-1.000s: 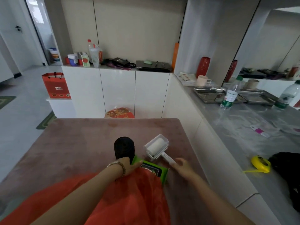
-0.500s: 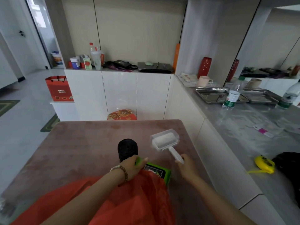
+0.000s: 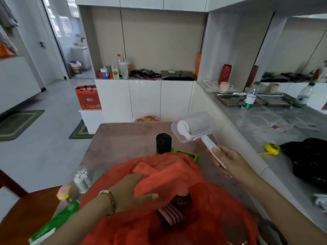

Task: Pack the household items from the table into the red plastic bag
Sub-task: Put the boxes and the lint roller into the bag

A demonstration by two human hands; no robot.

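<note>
Green pack (image 3: 193, 156) half behind red bag (image 3: 177, 174)

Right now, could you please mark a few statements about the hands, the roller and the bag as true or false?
1. The right hand holds the roller by its handle. True.
2. The roller lies on the table. False: it is held in the air.
3. The left hand grips the bag. True.
4. The bag is empty. False: a pink ribbed item lies inside.
5. The black cylinder is in the bag. False: it stands on the table beyond the bag.
</note>
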